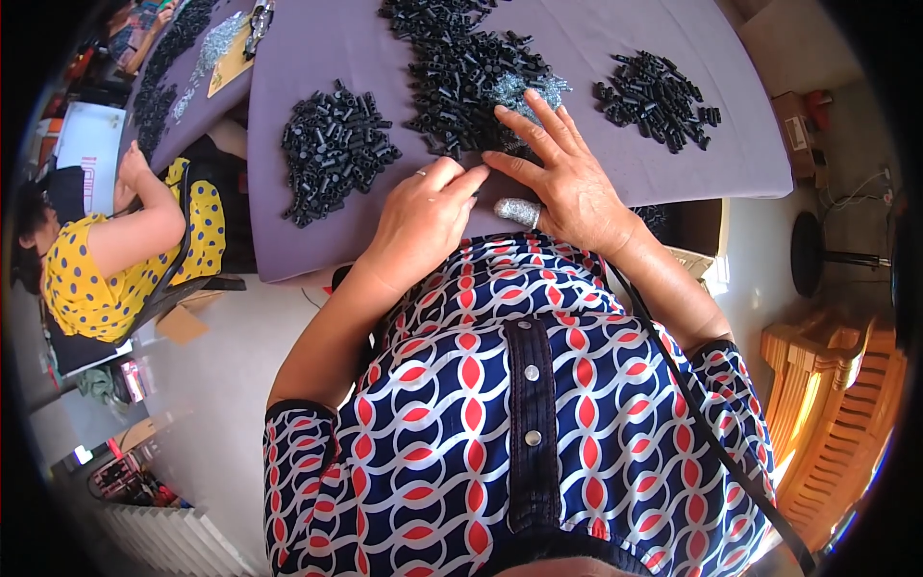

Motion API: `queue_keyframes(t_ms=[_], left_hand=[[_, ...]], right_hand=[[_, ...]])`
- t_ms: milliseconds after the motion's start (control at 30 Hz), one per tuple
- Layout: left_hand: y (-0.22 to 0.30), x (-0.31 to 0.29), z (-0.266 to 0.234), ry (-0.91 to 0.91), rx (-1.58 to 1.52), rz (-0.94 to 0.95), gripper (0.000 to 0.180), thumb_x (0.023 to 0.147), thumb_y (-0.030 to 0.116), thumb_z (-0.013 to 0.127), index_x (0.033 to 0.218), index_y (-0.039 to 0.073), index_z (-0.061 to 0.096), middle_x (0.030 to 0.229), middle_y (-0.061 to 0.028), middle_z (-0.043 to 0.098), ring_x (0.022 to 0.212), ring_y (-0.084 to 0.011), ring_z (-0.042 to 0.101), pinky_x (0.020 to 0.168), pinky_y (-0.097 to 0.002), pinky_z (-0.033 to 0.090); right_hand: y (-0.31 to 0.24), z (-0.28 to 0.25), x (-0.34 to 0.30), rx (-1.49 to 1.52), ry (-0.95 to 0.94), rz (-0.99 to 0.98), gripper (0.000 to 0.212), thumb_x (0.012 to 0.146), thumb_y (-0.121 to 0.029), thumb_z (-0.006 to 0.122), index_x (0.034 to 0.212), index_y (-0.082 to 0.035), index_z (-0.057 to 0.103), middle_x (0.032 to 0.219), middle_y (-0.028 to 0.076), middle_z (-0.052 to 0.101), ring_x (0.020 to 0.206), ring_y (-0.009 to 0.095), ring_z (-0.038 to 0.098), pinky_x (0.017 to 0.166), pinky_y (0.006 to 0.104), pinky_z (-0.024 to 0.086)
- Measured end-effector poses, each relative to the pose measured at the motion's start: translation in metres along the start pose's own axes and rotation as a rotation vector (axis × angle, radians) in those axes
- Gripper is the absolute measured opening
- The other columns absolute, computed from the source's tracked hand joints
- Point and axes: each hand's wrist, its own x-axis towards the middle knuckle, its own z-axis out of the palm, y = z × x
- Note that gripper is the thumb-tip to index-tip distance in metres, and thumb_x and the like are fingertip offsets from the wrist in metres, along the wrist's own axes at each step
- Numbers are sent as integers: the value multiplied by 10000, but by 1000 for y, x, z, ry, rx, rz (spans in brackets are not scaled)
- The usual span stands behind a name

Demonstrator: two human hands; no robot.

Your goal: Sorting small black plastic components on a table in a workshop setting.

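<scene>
Black plastic pieces (461, 77) lie just beyond both hands: left grip (423, 216) pinched together, right grip (562, 168) spread flat.

Big loose heap of small black tubular parts (461, 72) at twelve o'clock on the purple table, silvery pieces (529, 91) mixed in, fingertips touching its near edge.

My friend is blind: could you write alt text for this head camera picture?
A person's left hand and right hand work small black plastic pieces on a purple table. Two more black heaps lie either side; another person in yellow sits left.
</scene>
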Motion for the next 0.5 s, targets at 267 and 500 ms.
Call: queue_keyframes(t_ms=[267, 500], left_hand=[[0, 3, -2, -40, 2, 3, 298, 899, 43, 665, 1196, 37, 695, 980, -108, 619, 864, -305, 655, 763, -416, 540], [-1, 3, -1, -42, 33, 27, 301, 897, 72, 660, 1194, 30, 686, 954, -88, 608, 874, -290, 649, 758, -420, 541]], right_hand=[[-1, -1, 0, 0, -23, -12, 673, 611, -34, 742, 1279, -103, 705, 1591, 148, 396, 1540, 412, 232, 1209, 634, 275], [1, -6, -6, 9, -53, -5, 714, 609, 37, 678, 1309, -102, 691, 1618, 127, 372, 1555, 403, 200, 1230, 623, 227]])
